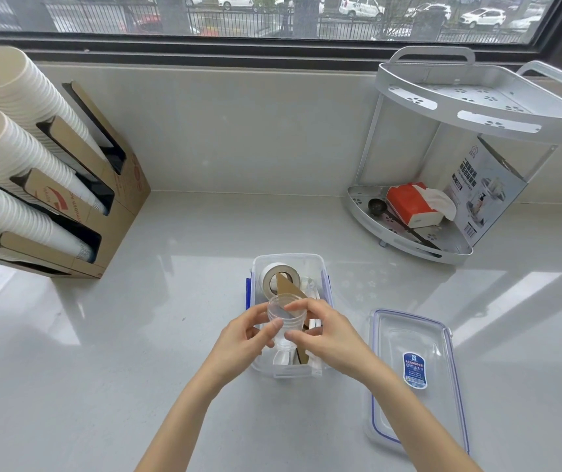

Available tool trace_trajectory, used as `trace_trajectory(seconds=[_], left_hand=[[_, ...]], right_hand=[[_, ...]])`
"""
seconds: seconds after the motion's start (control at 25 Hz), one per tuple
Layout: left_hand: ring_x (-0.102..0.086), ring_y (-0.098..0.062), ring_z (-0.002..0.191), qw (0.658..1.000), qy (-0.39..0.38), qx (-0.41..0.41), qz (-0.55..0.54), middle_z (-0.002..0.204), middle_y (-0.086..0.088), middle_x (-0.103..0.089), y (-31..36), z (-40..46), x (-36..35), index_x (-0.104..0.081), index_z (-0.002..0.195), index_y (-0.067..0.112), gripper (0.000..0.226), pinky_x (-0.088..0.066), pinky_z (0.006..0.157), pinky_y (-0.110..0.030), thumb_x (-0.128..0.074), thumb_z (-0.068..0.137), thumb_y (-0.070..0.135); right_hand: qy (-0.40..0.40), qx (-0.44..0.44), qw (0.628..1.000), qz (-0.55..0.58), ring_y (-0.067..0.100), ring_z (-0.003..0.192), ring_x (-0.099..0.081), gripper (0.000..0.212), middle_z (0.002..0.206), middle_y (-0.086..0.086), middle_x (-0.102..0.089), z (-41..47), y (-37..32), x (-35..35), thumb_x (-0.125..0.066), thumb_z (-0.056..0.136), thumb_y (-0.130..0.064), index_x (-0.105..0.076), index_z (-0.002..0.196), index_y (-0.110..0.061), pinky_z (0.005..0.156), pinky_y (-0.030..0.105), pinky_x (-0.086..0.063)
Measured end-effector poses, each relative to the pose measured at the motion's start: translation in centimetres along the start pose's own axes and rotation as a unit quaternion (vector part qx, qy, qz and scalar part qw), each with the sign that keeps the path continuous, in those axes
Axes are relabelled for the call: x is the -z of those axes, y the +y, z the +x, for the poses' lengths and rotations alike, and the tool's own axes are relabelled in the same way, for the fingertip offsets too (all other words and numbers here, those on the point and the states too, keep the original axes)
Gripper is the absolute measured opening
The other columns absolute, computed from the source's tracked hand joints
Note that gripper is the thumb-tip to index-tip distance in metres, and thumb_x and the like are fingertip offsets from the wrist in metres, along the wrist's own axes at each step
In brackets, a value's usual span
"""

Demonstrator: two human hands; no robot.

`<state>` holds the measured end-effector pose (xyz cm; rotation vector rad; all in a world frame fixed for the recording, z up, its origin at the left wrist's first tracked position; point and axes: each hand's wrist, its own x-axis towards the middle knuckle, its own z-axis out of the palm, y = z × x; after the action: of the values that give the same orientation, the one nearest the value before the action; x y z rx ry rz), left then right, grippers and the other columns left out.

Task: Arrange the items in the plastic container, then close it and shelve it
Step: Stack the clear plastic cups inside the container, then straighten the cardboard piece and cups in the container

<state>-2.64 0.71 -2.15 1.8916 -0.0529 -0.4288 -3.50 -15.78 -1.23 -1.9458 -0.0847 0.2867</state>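
At frame centre, the left hand (244, 338) and right hand (327, 335) both grip a clear cup (284, 321) above the open container (310, 262); the lid (412, 376) lies lower right on the surface (102, 335).

Both bare forearms reach forward from the bottom edge and converge toward the middle. The left hand (244, 335) is turned palm inward, its fingers curled, thumb and fingertips pinching the side of a small clear plastic cup (284, 320). The right hand (324, 330) mirrors it from the other side, index finger arched over the cup's rim and thumb pressed lower on its wall.
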Motion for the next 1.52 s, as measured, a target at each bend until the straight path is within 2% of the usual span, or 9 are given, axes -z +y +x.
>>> trace_trajectory(seconds=[0.08, 0.24, 0.4, 0.52, 0.8, 0.92, 1.12, 1.28, 1.52], left_hand=[[-0.058, 0.002, 0.063, 1.0, -0.008, -0.004, 0.006, 0.096, 0.011, -0.062, 0.0, 0.1, -0.1, -0.054, 0.116, 0.028, 0.029, -0.044, 0.055, -0.008, -0.053, 0.088, 0.032], [-0.059, 0.006, 0.06, 1.0, 0.021, -0.01, -0.005, 0.091, 0.013, -0.064, -0.2, 0.7, 0.4, -0.059, 0.103, 0.031, 0.016, -0.045, 0.055, -0.008, -0.049, 0.09, 0.029], [-0.058, -0.012, 0.075, 0.991, 0.12, -0.014, 0.064, 0.094, 0.006, -0.064, -0.1, 2.7, 1.4, -0.062, 0.1, 0.02, 0.015, -0.043, 0.06, -0.008, -0.052, 0.089, 0.019], [-0.055, -0.014, 0.078, 0.972, 0.17, -0.047, 0.155, 0.1, 0.0, -0.064, 0.5, 5.0, 2.0, -0.062, 0.105, 0.013, 0.02, -0.038, 0.064, -0.009, -0.054, 0.087, 0.015], [-0.047, -0.024, 0.116, 0.912, 0.127, -0.081, 0.382, 0.125, -0.004, -0.055, 0.9, 9.7, 1.0, -0.05, 0.126, 0.021, 0.038, -0.037, 0.093, -0.034, -0.051, 0.089, 0.027], [-0.045, -0.023, 0.117, 0.892, 0.113, -0.084, 0.429, 0.126, -0.002, -0.055, 0.4, 10.7, 0.4, -0.05, 0.125, 0.023, 0.036, -0.031, 0.092, -0.032, -0.049, 0.089, 0.024], [-0.051, -0.023, 0.109, 0.871, 0.138, -0.105, 0.459, 0.115, -0.002, -0.063, 0.3, 11.5, 0.3, -0.056, 0.115, 0.018, 0.029, -0.028, 0.088, -0.032, -0.038, 0.095, 0.028], [-0.046, -0.022, 0.108, 0.836, 0.119, -0.091, 0.527, 0.111, 0.0, -0.065, -0.9, 11.7, 0.6, -0.058, 0.113, 0.019, 0.03, -0.029, 0.086, -0.032, -0.037, 0.094, 0.029], [-0.043, -0.022, 0.111, 0.85, 0.128, -0.079, 0.505, 0.119, 0.002, -0.062, -1.1, 11.9, 0.4, -0.055, 0.119, 0.021, 0.031, -0.027, 0.087, -0.031, -0.037, 0.095, 0.028]], right_hand=[[0.016, 0.002, 1.0, -0.008, 0.008, 0.096, -0.057, 0.023, 0.11, -0.003, -0.056, 0.1, 0.1, -0.2, -0.066, 0.078, -0.023, -0.054, 0.083, -0.041, 0.085, 0.027, -0.052], [0.048, 0.005, 0.999, 0.003, 0.01, 0.092, -0.059, 0.024, 0.105, -0.003, -0.06, 0.1, 0.2, 0.3, -0.067, 0.077, -0.021, -0.054, 0.079, -0.041, 0.068, 0.009, -0.048], [0.095, 0.006, 0.995, 0.015, -0.003, 0.094, -0.055, 0.022, 0.104, -0.011, -0.059, 0.5, 0.3, 1.8, -0.066, 0.079, -0.02, -0.054, 0.086, -0.038, 0.066, 0.001, -0.044], [0.131, -0.009, 0.991, 0.015, 0.008, 0.101, -0.055, 0.023, 0.11, -0.006, -0.058, 1.1, 0.5, 2.9, -0.065, 0.08, -0.021, -0.054, 0.096, -0.034, 0.069, 0.005, -0.043], [0.133, -0.048, 0.99, 0.014, 0.01, 0.106, -0.053, 0.025, 0.116, -0.007, -0.056, 1.7, 1.6, 3.5, -0.063, 0.082, -0.024, -0.052, 0.103, -0.032, 0.07, 0.005, -0.04], [0.134, -0.061, 0.989, 0.017, 0.012, 0.109, -0.052, 0.026, 0.12, -0.004, -0.056, 2.0, 2.0, 3.6, -0.063, 0.082, -0.024, -0.052, 0.105, -0.032, 0.077, 0.014, -0.041], [0.134, -0.076, 0.988, 0.007, 0.01, 0.108, -0.052, 0.026, 0.121, -0.004, -0.056, 2.2, 2.1, 3.6, -0.062, 0.083, -0.025, -0.052, 0.106, -0.032, 0.072, 0.005, -0.038], [0.128, -0.084, 0.988, 0.007, 0.011, 0.11, -0.051, 0.03, 0.124, -0.004, -0.055, 2.4, 2.1, 3.6, -0.062, 0.083, -0.026, -0.052, 0.112, -0.027, 0.077, 0.012, -0.04], [0.131, -0.089, 0.987, 0.005, 0.011, 0.109, -0.051, 0.032, 0.123, -0.003, -0.055, 2.3, 2.1, 3.6, -0.062, 0.083, -0.025, -0.053, 0.114, -0.025, 0.074, 0.011, -0.041]])
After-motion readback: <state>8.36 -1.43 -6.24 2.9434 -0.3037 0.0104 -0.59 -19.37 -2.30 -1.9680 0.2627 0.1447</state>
